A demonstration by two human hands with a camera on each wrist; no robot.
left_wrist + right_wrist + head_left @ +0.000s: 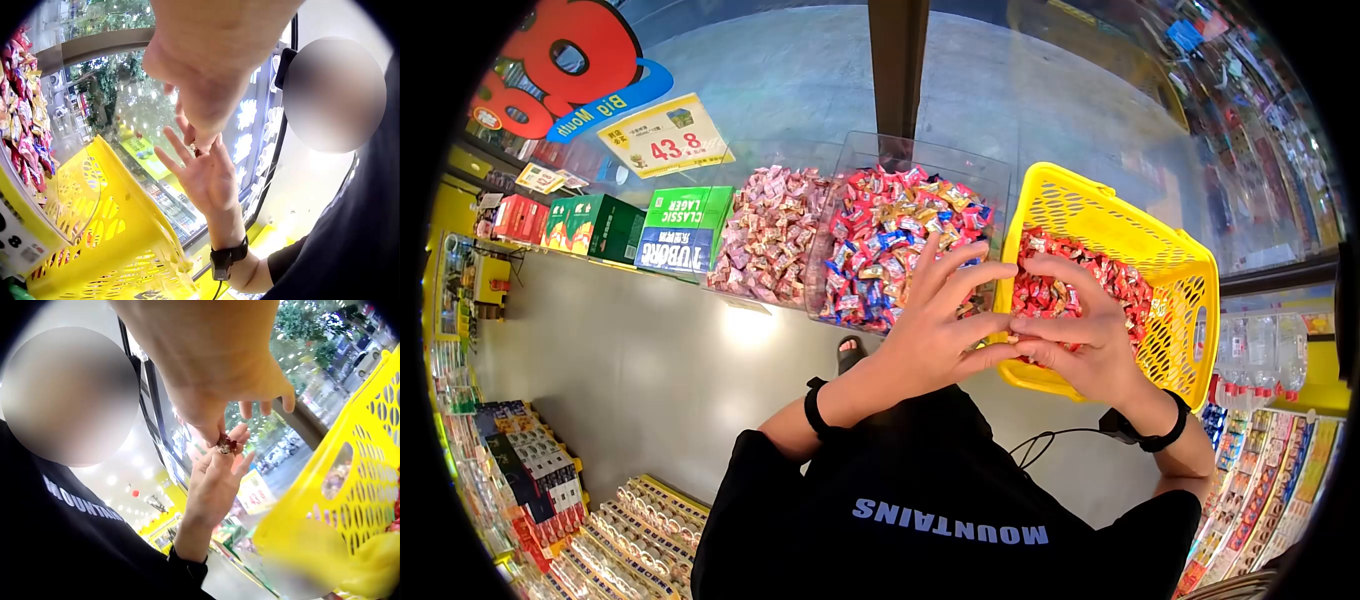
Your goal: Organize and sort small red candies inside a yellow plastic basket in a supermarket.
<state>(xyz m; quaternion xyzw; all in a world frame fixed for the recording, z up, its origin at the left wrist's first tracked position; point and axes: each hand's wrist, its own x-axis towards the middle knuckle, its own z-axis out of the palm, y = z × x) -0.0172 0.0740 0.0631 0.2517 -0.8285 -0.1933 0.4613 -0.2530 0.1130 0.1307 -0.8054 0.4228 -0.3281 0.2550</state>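
Both hands meet fingertip to fingertip over the near left rim of a yellow plastic basket (1118, 190). My left hand (935, 325) comes from the left and my right hand (1092, 338) from the right. Between their thumbs and index fingers they pinch one small wrapped candy (226, 445), dark red with a pale part, mostly hidden by the fingertips in the left wrist view. The other fingers of each hand are spread. Red-wrapped candies (1105, 275) lie in the basket beneath the right hand.
Left of the basket stands a clear bin (855, 140) of red, blue and gold candies, then pink-wrapped candies (770, 225). Beer cartons (685, 225) and a price sign (665, 137) continue leftward. A window runs behind. Plastic bottles (1265, 355) stand to the right.
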